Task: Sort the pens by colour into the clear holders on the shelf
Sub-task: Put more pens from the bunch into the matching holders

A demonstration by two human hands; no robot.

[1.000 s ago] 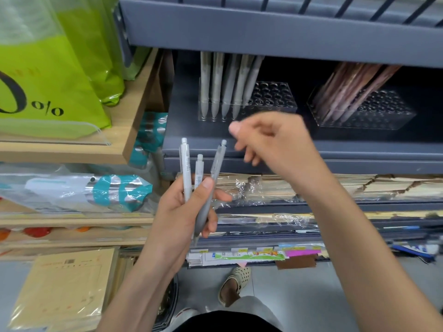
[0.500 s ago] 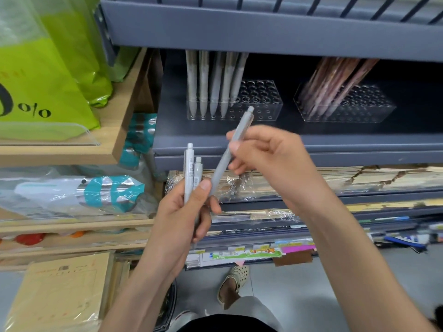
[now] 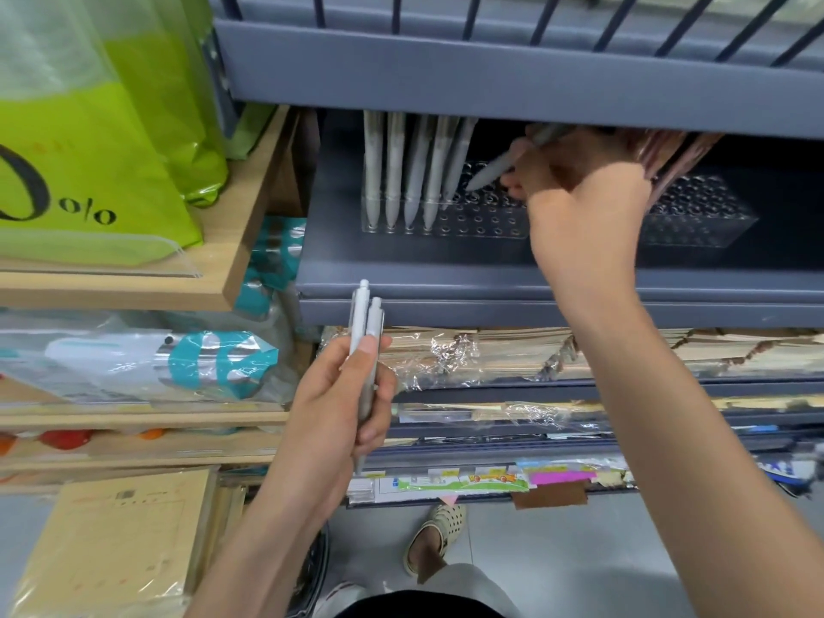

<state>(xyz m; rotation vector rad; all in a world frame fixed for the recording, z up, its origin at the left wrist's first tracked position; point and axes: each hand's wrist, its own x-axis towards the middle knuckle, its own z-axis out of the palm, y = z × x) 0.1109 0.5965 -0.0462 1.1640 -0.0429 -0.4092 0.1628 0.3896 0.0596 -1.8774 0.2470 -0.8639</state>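
- The right hand (image 3: pixel 584 194) has moved up from in front of the shelf edge and now reaches into the grey shelf (image 3: pixel 446 269). Its grip is closed round the grey pen (image 3: pixel 490 171) that it drew out of the other hand half a second ago.
- That pen now slants down to the left, with its tip over the open holes of the left clear holder (image 3: pixel 486 218). It is just right of the row of grey pens (image 3: pixel 414 171) standing there. Whether the tip touches a hole cannot be told.
- The left hand (image 3: pixel 339 408) stays low, in front of the shelf edge. Its grip is curled round two pale pens (image 3: pixel 363 323) held upright, where a second ago it held three.
- The right clear holder (image 3: pixel 700 220) carries the leaning pinkish-brown pens (image 3: pixel 669 149) as before, now partly hidden behind the right hand.
- The standing grey pens have not changed.
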